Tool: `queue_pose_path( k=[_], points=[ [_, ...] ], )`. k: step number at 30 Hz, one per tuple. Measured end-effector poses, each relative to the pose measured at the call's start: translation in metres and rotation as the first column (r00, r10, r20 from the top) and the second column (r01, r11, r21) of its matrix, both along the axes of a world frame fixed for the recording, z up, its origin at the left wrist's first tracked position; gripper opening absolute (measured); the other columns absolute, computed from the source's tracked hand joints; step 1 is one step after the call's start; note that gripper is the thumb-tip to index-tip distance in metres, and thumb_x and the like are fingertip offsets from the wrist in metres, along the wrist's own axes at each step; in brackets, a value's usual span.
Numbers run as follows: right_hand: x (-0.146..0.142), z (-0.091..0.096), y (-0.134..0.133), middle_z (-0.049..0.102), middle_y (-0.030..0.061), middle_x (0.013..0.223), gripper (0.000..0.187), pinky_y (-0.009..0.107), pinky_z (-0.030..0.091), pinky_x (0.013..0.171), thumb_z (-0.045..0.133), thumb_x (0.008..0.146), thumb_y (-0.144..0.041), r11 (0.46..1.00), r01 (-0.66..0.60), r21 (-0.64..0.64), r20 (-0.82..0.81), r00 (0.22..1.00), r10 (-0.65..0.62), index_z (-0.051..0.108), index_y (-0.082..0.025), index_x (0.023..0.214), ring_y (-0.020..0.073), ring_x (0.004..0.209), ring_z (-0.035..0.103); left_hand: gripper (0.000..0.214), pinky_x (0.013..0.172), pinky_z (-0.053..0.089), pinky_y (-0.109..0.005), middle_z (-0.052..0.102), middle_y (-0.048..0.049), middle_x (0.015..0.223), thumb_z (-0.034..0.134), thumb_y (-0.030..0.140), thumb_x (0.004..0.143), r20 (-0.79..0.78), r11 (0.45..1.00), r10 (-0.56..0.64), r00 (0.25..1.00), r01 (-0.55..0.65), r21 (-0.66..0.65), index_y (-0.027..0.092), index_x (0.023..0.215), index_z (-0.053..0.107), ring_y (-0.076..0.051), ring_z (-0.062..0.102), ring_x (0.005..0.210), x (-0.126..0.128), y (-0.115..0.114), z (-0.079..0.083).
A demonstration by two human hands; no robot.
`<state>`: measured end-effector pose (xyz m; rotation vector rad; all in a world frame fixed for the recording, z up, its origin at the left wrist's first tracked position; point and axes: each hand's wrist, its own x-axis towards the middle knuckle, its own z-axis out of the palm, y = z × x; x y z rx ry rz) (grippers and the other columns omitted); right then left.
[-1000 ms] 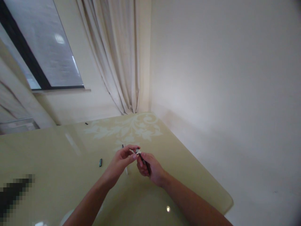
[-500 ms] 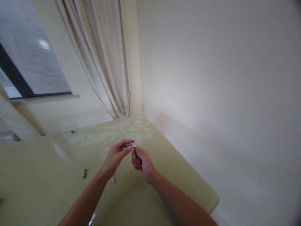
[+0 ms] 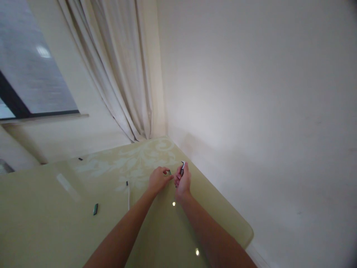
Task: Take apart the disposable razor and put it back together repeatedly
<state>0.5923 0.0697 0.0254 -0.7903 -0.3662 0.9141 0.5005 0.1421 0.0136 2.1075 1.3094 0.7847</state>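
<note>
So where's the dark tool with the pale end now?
In the head view, the dark tool is slightly right of centre, in the right hand, beside the left hand.

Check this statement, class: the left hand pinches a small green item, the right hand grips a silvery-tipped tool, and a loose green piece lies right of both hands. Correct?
No: the loose green piece lies left of both hands, as the head view shows. The left hand does pinch the small green item, and the right hand grips the silvery-tipped tool.
</note>
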Motion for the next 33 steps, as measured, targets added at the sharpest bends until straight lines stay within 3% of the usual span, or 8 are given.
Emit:
queue_pose_path(
  k=[4,7,11,15,18,24,28,33],
  points=[
    [0.005,-0.006,0.002,0.025,-0.0128,0.045,0.058,0.022,0.011,0.035,0.058,0.086,-0.075,1.000,-0.002,-0.031,-0.025,1.000,0.002,0.042,-0.024,0.064,0.0067,0.035,0.018,0.041,0.093,0.049,-0.039,0.074,-0.0133,0.107,0.082,0.032,0.073,-0.081,0.999,0.000,0.997,0.004,0.048,0.018,0.111,0.081,-0.031,0.069,0.104,0.001,-0.010,-0.003],
    [0.004,-0.007,-0.001,0.027,-0.0129,0.045,0.057,0.020,0.012,0.035,0.060,0.086,-0.074,0.998,-0.037,-0.045,-0.050,0.998,0.034,0.044,-0.023,0.066,0.0063,0.035,0.018,0.061,0.094,0.051,-0.037,0.073,-0.0118,0.115,0.082,0.038,0.074,-0.089,0.995,-0.052,0.995,0.059,0.079,0.019,0.131,0.073,-0.027,0.069,0.100,-0.033,-0.018,0.006],
    [-0.002,-0.004,-0.005,0.031,-0.0122,0.047,0.056,0.020,0.013,0.034,0.063,0.084,-0.074,0.989,-0.144,-0.026,-0.067,0.988,0.142,0.047,-0.023,0.068,0.0062,0.035,0.020,0.050,0.089,0.053,-0.038,0.074,-0.0089,0.106,0.074,0.048,0.080,-0.086,0.989,-0.072,0.994,0.082,0.125,0.021,0.122,0.077,-0.025,0.068,0.089,-0.133,-0.019,0.020],
    [-0.015,-0.002,-0.012,0.033,-0.0121,0.048,0.057,0.020,0.014,0.034,0.068,0.079,-0.076,0.968,-0.250,-0.027,-0.030,0.968,0.249,0.049,-0.023,0.069,0.0056,0.036,0.022,0.062,0.081,0.057,-0.040,0.075,-0.0099,0.102,0.074,0.056,0.067,-0.138,0.993,0.119,0.983,-0.122,-0.009,0.019,0.117,0.076,-0.027,0.069,0.083,-0.240,-0.014,0.018],
    [-0.025,-0.003,-0.018,0.032,-0.0122,0.048,0.059,0.019,0.015,0.035,0.071,0.076,-0.077,0.949,-0.307,-0.064,0.023,0.951,0.309,0.051,-0.022,0.069,0.0052,0.036,0.022,0.063,0.081,0.058,-0.039,0.075,-0.0097,0.102,0.078,0.050,0.056,-0.161,0.979,0.153,0.975,-0.171,-0.108,0.019,0.111,0.077,-0.029,0.071,0.086,-0.283,-0.012,0.010],
    [-0.037,-0.008,-0.025,0.035,-0.0120,0.050,0.059,0.019,0.015,0.036,0.072,0.075,-0.076,0.915,-0.368,-0.165,0.142,0.909,0.391,0.053,-0.021,0.070,0.0047,0.038,0.023,0.025,0.075,0.054,-0.034,0.073,-0.0045,0.081,0.073,0.037,0.063,-0.139,0.992,0.074,0.988,-0.087,-0.091,0.023,0.083,0.077,-0.025,0.069,0.077,-0.282,-0.013,0.009],
    [-0.045,-0.013,-0.031,0.040,-0.0113,0.053,0.054,0.020,0.013,0.036,0.081,0.071,-0.067,0.850,-0.468,-0.240,0.232,0.823,0.519,0.054,-0.020,0.072,0.0035,0.039,0.022,0.025,0.076,0.052,-0.035,0.075,-0.0073,0.091,0.076,0.040,0.071,-0.109,0.998,0.058,0.992,-0.062,-0.034,0.022,0.087,0.078,-0.025,0.068,0.080,-0.263,-0.019,0.020],
    [-0.053,-0.012,-0.042,0.034,-0.0133,0.048,0.051,0.021,0.010,0.037,0.083,0.072,-0.064,0.766,-0.567,-0.305,0.283,0.714,0.641,0.060,-0.019,0.075,0.0039,0.039,0.018,0.028,0.076,0.052,-0.032,0.073,-0.0061,0.101,0.078,0.043,0.081,0.053,0.995,-0.101,0.994,0.099,0.030,0.024,0.102,0.078,-0.023,0.068,0.089,-0.220,-0.043,0.040]
  ],
)
